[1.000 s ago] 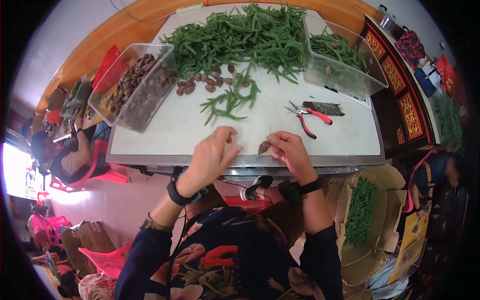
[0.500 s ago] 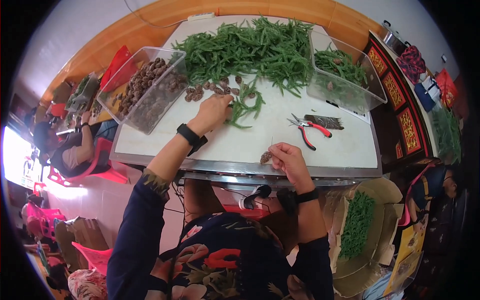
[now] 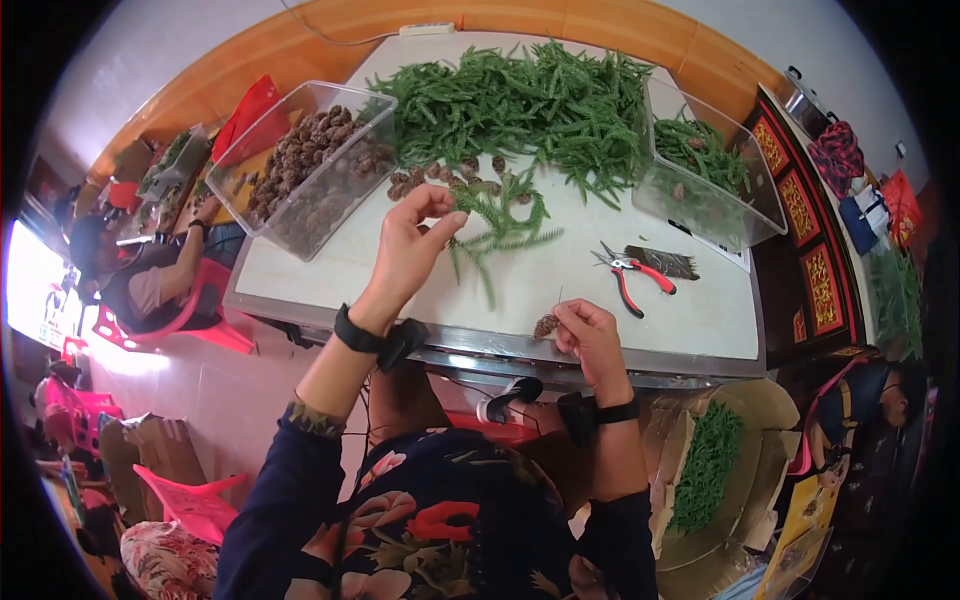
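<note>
- Head view: the left hand (image 3: 408, 245) is up over the white table (image 3: 330, 275), thumb and fingers pinched narrow on a green sprig (image 3: 497, 222) that trails across the tabletop to its right.
- The right hand (image 3: 592, 335) sits at the near edge of the table, fingers closed around a small brown pine cone (image 3: 546, 325), a thin wire standing up just above it.
- Between the two hands and farther back, a few loose cones (image 3: 440, 176) lie at the foot of a big heap of green sprigs (image 3: 530, 100).
- Red-handled pliers (image 3: 632, 275) lie on the table to the right of the held sprig, well apart from both hands, with a dark bundle (image 3: 664, 262) just beside them.
- A clear bin (image 3: 310, 165) full of cones stands at the left, and a second clear bin (image 3: 705, 170) with greenery stands at the right.
- At the far left another person (image 3: 140, 275) sits by the table.
- A cardboard box (image 3: 715, 470) with green sprigs stands low on the right.
</note>
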{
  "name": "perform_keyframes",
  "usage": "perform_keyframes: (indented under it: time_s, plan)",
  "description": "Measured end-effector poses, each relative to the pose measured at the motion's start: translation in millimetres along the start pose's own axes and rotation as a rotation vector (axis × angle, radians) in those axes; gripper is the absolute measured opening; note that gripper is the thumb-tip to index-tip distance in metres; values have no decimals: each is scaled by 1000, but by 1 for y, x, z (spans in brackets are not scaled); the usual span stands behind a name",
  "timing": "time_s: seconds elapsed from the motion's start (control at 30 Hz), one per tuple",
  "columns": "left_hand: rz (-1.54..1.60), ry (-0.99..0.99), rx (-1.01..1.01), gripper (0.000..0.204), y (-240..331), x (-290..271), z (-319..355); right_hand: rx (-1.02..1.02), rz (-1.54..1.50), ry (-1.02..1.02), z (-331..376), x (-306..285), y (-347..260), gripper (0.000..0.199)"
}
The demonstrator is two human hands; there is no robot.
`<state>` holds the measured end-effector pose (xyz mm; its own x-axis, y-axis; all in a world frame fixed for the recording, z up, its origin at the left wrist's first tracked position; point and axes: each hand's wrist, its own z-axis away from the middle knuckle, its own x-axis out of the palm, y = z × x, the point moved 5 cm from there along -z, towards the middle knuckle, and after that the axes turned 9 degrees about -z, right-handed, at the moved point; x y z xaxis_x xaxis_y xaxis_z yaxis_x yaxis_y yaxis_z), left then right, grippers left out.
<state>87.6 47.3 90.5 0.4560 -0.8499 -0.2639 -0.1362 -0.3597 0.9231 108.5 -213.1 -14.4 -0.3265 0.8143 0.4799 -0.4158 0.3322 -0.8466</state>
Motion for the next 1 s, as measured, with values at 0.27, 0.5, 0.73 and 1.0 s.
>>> perform_keyframes:
  time_s: [0.27,0.5,0.73,1.0]
  plan:
    - [97,-1,-90,18,14,0,42,-28,6,56,4,4,0,16]
    - [-3,47,-63,18,10,-2,59,-351,114,0,50,71,-46,11]
    - [-49,31,-42,19,18,12,77,-540,519,-142,51,126,-64,7]
    - [263,-100,-206,20,10,17,83,-407,495,3,39,108,-53,6]
